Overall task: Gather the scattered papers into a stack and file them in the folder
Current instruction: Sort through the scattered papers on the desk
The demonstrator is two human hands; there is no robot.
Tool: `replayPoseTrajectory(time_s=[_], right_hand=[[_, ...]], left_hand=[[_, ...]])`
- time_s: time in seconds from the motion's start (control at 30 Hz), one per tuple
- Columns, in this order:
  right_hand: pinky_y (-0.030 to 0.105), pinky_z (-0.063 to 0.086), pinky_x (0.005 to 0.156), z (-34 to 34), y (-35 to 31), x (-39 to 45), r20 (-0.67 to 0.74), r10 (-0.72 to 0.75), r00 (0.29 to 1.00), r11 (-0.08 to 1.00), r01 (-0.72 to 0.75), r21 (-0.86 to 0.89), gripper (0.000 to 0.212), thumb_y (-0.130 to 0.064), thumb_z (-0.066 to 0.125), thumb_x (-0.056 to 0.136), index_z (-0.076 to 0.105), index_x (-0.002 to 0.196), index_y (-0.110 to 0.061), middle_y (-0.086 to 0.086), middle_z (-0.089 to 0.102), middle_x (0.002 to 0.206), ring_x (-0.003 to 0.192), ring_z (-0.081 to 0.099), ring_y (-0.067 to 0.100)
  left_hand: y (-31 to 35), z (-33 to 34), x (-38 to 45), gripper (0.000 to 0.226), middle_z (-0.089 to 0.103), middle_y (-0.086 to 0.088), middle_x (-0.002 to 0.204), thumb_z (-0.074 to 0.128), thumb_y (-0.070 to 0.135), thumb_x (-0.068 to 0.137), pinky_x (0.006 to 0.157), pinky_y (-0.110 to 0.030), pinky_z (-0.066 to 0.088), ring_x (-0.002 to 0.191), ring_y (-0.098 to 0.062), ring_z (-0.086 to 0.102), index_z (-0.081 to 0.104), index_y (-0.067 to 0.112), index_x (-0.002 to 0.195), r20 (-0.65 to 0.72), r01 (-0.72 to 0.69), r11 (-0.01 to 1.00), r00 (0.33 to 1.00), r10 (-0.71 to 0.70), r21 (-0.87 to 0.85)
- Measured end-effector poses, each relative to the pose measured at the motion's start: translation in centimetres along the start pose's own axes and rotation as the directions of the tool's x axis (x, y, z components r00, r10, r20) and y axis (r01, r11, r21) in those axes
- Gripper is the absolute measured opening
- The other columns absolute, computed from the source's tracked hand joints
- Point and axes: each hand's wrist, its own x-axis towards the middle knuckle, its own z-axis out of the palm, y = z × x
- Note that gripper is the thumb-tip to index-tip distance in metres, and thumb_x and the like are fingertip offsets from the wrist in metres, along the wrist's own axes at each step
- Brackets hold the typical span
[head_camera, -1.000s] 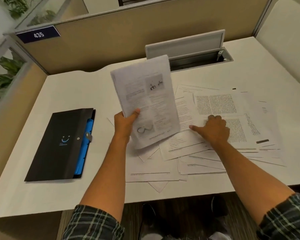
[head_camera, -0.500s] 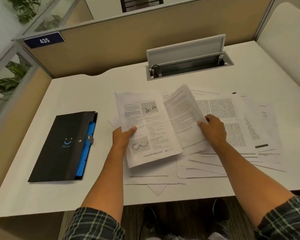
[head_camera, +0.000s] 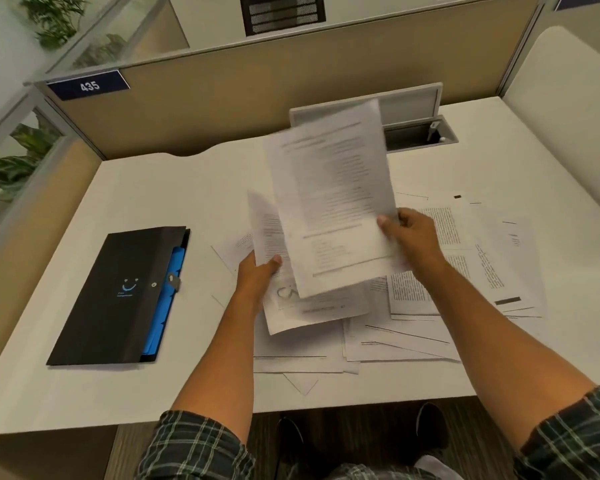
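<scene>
The white desk [head_camera: 153,188] is filling most of the frame, with the scattered papers [head_camera: 465,271] still lying fanned across its centre and right. Many loose sheets are remaining, so the gathering is, by my judgement, only in its early part. The black folder [head_camera: 118,296] is lying closed at left of centre, well apart from the papers, its long axis running from lower left up toward upper right, its blue inner edge facing the papers.

A second ago the right hand was pressing on the spread; now it is lifting a blurred sheet [head_camera: 329,202] up at the centre, long axis nearly upright, top leaning toward the upper right. It is being brought over the small held stack [head_camera: 312,306], which is growing by one.

The right hand [head_camera: 413,233] is pinching that sheet's lower right edge, thumb on its face. The left hand [head_camera: 257,275] is gripping the stack's left edge, thumb on top.
</scene>
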Motion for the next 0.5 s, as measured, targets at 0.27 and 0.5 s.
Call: replayPoseTrajectory(time_s=[0.27, 0.5], right_hand=[[0.038, 0.048, 0.089, 1.0, 2.1, -0.6, 0.247, 0.303, 0.920, 0.953, -0.286, -0.104, 0.050, -0.031, 0.089, 0.074, 0.058, 0.111, -0.017, -0.002, 0.067, 0.110, 0.102, 0.063, 0.020], [0.040, 0.063, 0.080, 1.8, 0.9, -1.4, 0.314, 0.336, 0.888, 0.916, -0.386, 0.109, 0.031, -0.021, 0.078, 0.089, 0.067, 0.116, -0.008, 0.011, 0.077, 0.110, 0.094, 0.076, 0.027]], left_hand=[[2.3, 2.0, -0.8, 0.037, 0.075, -0.012, 0.116, 0.070, 0.036, 0.092, 0.094, -0.046, 0.056, 0.106, -0.031, 0.070, 0.072, 0.015, 0.122, 0.155, 0.050, 0.986, 0.988, -0.025, -0.159], [3.8, 3.8, -2.0, 0.014, 0.078, -0.001, 0.084, 0.062, 0.026, 0.099, 0.067, -0.031, 0.059, 0.073, -0.016, 0.072, 0.074, 0.020, 0.094, 0.102, 0.098, 0.975, 0.992, -0.079, -0.201]])
